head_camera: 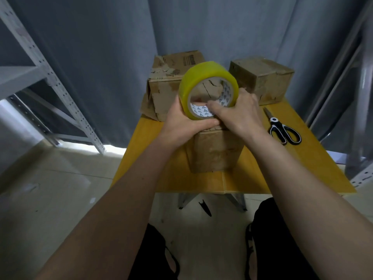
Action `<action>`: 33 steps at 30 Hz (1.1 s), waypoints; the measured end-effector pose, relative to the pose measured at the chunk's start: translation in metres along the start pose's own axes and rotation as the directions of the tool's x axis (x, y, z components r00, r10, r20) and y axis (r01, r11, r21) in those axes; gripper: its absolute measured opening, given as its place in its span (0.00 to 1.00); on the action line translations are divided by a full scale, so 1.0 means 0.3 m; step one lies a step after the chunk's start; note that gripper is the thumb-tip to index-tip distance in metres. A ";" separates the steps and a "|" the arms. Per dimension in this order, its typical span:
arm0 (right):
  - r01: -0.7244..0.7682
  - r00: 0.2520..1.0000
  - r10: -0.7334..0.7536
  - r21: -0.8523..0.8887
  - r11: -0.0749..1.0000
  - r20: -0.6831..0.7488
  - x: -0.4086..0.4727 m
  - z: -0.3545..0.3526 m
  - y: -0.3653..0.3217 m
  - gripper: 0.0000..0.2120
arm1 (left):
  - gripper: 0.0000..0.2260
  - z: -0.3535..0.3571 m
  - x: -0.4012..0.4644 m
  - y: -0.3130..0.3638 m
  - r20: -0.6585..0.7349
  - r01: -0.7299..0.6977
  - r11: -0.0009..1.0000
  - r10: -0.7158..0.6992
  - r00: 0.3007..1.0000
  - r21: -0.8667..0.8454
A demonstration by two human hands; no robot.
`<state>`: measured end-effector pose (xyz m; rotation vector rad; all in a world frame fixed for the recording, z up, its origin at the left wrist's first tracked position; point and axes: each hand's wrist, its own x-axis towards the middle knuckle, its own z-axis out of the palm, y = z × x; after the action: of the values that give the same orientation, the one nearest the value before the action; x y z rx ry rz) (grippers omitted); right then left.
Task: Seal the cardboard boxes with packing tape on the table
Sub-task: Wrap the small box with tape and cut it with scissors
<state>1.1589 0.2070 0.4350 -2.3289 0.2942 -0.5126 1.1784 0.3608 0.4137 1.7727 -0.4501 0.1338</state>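
Note:
A large yellow roll of packing tape (203, 74) stands on edge above a small cardboard box (214, 152) at the middle of the yellow table (252, 178). My left hand (181, 122) grips the roll from the left and below, its thumb lying under the roll. My right hand (236, 114) holds the roll's right side, with the thumb inside the white printed core. The top of the box is hidden under both hands.
Two more cardboard boxes stand at the back: a worn, torn one (167, 81) on the left and a smaller one (264, 77) on the right. Black-and-white scissors (282, 128) lie at the table's right. Metal shelving (50, 77) stands left; grey curtain behind.

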 end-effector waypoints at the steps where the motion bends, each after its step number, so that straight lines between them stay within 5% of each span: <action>1: -0.005 1.000 0.005 0.008 1.000 0.023 0.002 0.000 0.000 0.28 | 0.34 0.004 0.004 -0.015 0.006 -0.003 1.000 0.003 1.000 0.012; 5: 0.066 0.997 -0.068 0.064 0.996 0.027 0.001 -0.004 -0.009 0.16 | 0.32 -0.001 0.003 -0.044 0.028 0.010 1.000 -0.010 1.000 0.019; 12: 0.076 0.994 -0.052 0.286 0.955 -0.092 0.003 -0.045 0.001 0.14 | 0.32 -0.021 -0.011 -0.048 0.092 0.004 0.996 -0.012 0.996 0.084; 16: -0.067 0.987 0.138 0.568 0.820 -0.083 0.027 -0.091 0.032 0.11 | 0.32 -0.030 -0.016 -0.044 0.119 0.013 0.992 -0.028 0.993 0.125; 21: -0.205 0.956 0.292 0.715 0.668 0.001 0.045 -0.093 0.074 0.08 | 0.28 -0.026 -0.011 -0.030 0.138 0.025 0.986 -0.049 0.989 0.166; 25: -0.344 0.898 0.420 0.806 0.481 0.133 0.050 -0.072 0.097 0.14 | 0.28 -0.022 -0.005 0.005 0.129 0.009 0.966 -0.044 0.991 0.260; 27: -0.347 0.900 0.408 0.818 0.460 0.153 0.049 -0.061 0.096 0.16 | 0.31 0.006 0.019 0.038 0.116 -0.036 0.889 -0.019 0.993 0.457; 30: -0.342 0.914 0.375 0.792 0.506 0.155 0.052 -0.059 0.100 0.16 | 0.36 0.062 0.041 0.068 0.117 -0.071 0.631 -0.031 0.993 0.773; 33: -0.370 0.900 0.400 0.794 0.483 0.176 0.052 -0.058 0.109 0.16 | 0.32 0.078 0.048 0.061 0.166 -0.120 0.663 -0.007 0.986 0.739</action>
<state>1.1631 0.1676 0.4278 -1.2698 0.4681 -0.3425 1.1813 0.3317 0.4292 2.6100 -0.6199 0.2537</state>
